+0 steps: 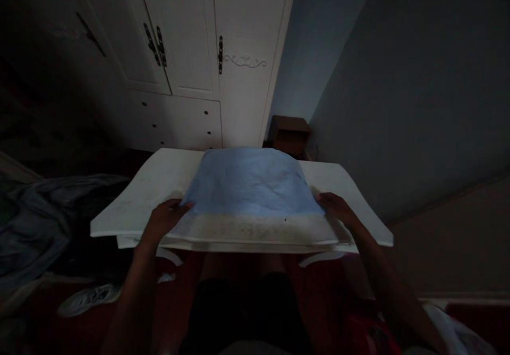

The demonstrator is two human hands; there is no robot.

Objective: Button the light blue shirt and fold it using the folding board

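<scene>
A folded light-blue cloth [249,182] lies flat on a small white table [151,185] in front of me. My left hand [164,218] rests at the cloth's near left corner, fingers curled onto its edge. My right hand [338,209] rests at the near right corner, fingers lying on the edge. Both hands touch the cloth; whether they pinch it is hard to see in the dim light.
A white wardrobe [191,52] with dark handles and drawers stands behind the table. A brown box [289,132] sits by the wall. Crumpled dark clothing [43,211] lies at the left; a white shoe [90,297] rests on the red floor.
</scene>
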